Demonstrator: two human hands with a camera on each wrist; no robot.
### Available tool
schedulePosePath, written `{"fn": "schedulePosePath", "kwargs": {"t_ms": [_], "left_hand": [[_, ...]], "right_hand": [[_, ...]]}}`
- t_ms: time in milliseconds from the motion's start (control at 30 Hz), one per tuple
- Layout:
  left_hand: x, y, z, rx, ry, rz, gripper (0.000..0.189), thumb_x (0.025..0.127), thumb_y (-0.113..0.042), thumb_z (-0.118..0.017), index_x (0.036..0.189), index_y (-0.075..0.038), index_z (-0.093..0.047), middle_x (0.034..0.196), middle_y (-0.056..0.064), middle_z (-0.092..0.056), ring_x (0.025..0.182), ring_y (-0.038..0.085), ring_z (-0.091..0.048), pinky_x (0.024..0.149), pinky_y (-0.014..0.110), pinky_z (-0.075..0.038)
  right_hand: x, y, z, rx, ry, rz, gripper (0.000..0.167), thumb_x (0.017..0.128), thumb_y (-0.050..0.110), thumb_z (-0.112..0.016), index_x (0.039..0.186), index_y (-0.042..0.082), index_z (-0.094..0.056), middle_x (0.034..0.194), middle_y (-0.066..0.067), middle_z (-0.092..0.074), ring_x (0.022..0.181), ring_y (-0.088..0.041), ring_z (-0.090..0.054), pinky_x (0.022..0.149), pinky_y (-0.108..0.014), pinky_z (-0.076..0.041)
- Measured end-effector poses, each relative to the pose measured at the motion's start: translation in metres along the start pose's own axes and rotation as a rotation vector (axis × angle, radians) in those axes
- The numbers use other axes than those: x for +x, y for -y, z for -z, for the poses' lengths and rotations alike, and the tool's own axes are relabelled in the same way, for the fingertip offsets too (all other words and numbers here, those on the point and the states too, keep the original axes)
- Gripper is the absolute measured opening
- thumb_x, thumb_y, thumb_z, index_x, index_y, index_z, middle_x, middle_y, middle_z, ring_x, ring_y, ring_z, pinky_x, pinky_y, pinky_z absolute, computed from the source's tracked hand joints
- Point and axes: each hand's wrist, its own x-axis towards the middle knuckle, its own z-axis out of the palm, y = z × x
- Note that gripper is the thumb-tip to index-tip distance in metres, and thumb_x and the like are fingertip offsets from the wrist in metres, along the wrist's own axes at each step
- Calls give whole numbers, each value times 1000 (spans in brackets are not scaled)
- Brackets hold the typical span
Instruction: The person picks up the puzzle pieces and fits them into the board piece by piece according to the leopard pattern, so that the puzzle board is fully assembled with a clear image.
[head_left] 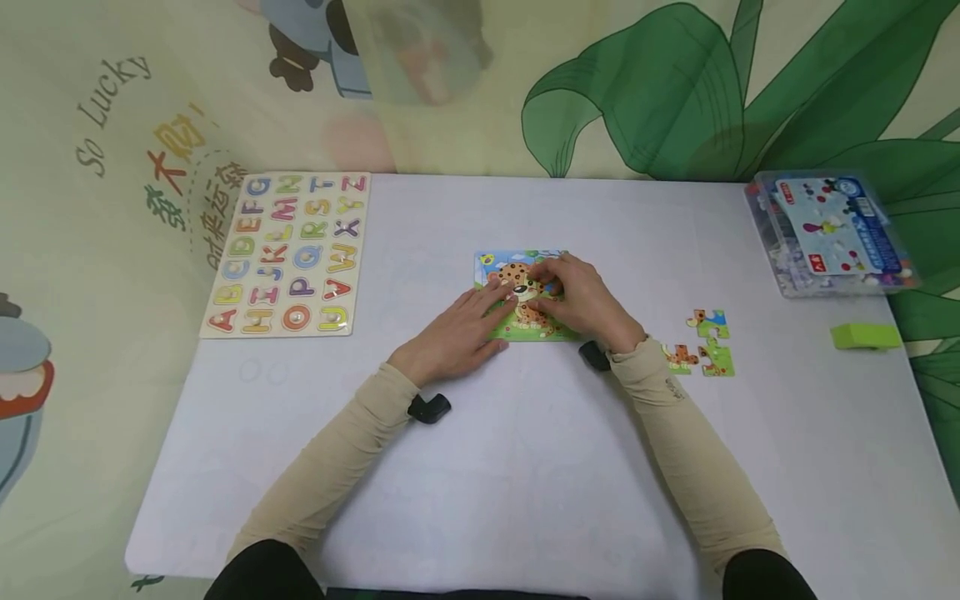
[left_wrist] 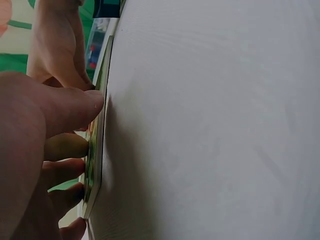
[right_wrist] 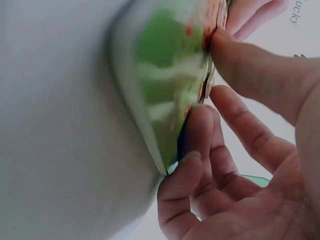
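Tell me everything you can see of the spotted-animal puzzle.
The leopard puzzle is a thin, rectangular board, possibly wood, lying on the white table. It shows a spotted orange animal, blue sky and green grass. The left hand touches its left side, the right hand its right side. Any gaps beneath them are hidden.

The head camera looked forward and down from above the grip, far enough back to show most of the tabletop (head_left: 525,467). Each wrist camera sat close and low beside its own hand, seeing the puzzle (head_left: 534,321) sideways, the left one nearly edge-on, with the right hand (head_left: 588,300) beyond. All three views shared the puzzle.
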Motion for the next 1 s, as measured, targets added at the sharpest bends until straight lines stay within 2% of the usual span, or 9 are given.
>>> {"fn": "schedulePosePath", "kwargs": {"t_ms": [267,467,567,700,800,900,1000], "left_hand": [[1,-4,1,4,-6,6,69,110,-37,-56,166,-4,-32,179,11,-15,167,33,-8,135,49,-14],[2,-10,-4,84,28,32,74,110,-46,-53,168,-7,-28,178,10,-19,166,34,-12,134,49,-20],[5,-13,-5,134,4,34,74,110,-49,-52,168,-8,-30,176,11,-26,165,35,-18,132,49,-24],[10,-14,-3,164,-11,45,70,111,-49,-50,166,-9,-34,174,11,-30,163,35,-23,131,49,-26],[12,-15,-1,149,0,67,69,112,-48,-49,166,-9,-35,174,11,-29,163,36,-23,132,51,-25],[11,-14,1,133,-4,94,68,112,-48,-48,166,-9,-36,174,10,-30,164,36,-21,133,54,-21],[12,-14,0,108,-23,96,67,112,-47,-49,165,-8,-38,173,10,-31,164,36,-19,134,54,-18]], "right_hand": [[0,3,0,1,-42,-14,38,90,13,-87,122,0,-71,113,-17,-70,100,-33,-65,91,-45,-55],[-7,5,-3,11,0,-45,34,91,14,-86,120,2,-74,110,-16,-71,97,-30,-67,88,-43,-57],[-10,0,1,8,9,-16,34,92,13,-85,122,1,-75,111,-16,-72,95,-31,-68,86,-44,-57],[-20,-16,20,19,-28,-21,38,93,11,-82,129,0,-73,113,-20,-71,96,-34,-70,87,-48,-58],[-38,-33,43,19,-92,-72,39,95,10,-80,131,-1,-71,114,-23,-71,98,-38,-71,88,-50,-58],[-62,-52,70,-6,-136,-154,40,97,13,-78,133,-1,-69,116,-25,-72,102,-41,-70,87,-50,-55],[-91,-75,93,-35,-126,-288,47,97,21,-79,137,-1,-66,123,-28,-69,112,-44,-65,91,-55,-52]]}}
